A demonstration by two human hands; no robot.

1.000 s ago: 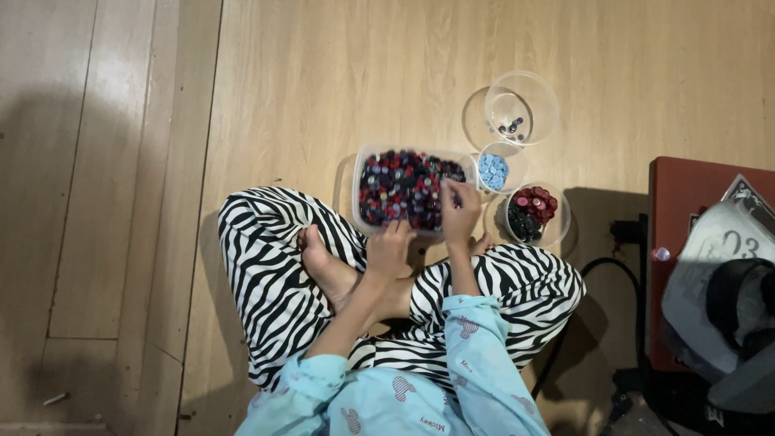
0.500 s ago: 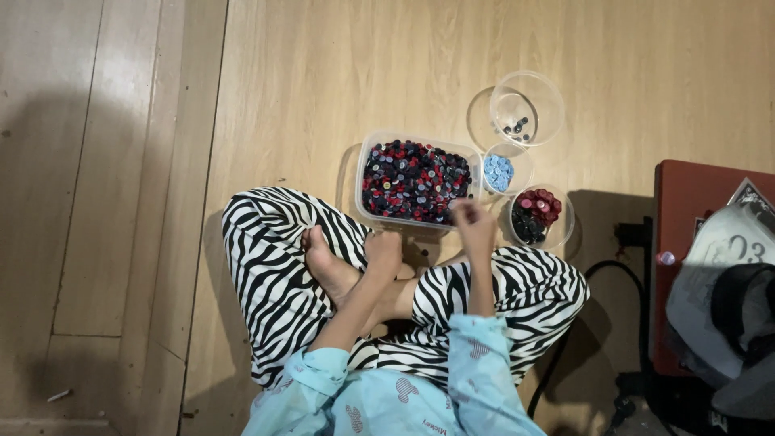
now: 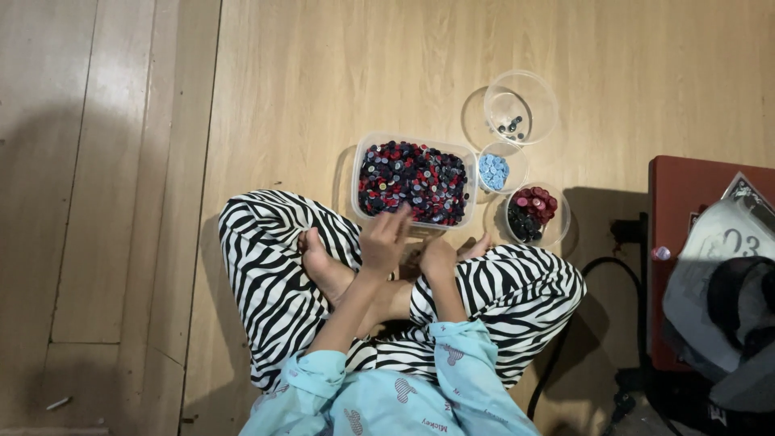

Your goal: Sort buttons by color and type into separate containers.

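The rectangular tub of buttons (image 3: 414, 182) sits on the wooden floor (image 3: 323, 73) before crossed legs, its long axis running left to right. The left hand (image 3: 384, 238) reaches its near rim, fingers loosely spread, empty. The right hand (image 3: 437, 258) is curled shut; contents unseen

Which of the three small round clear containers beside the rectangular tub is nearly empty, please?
The largest round container, farthest from the person, holds only a few dark buttons. The small cup holds blue buttons, and the nearer cup holds red and black ones.
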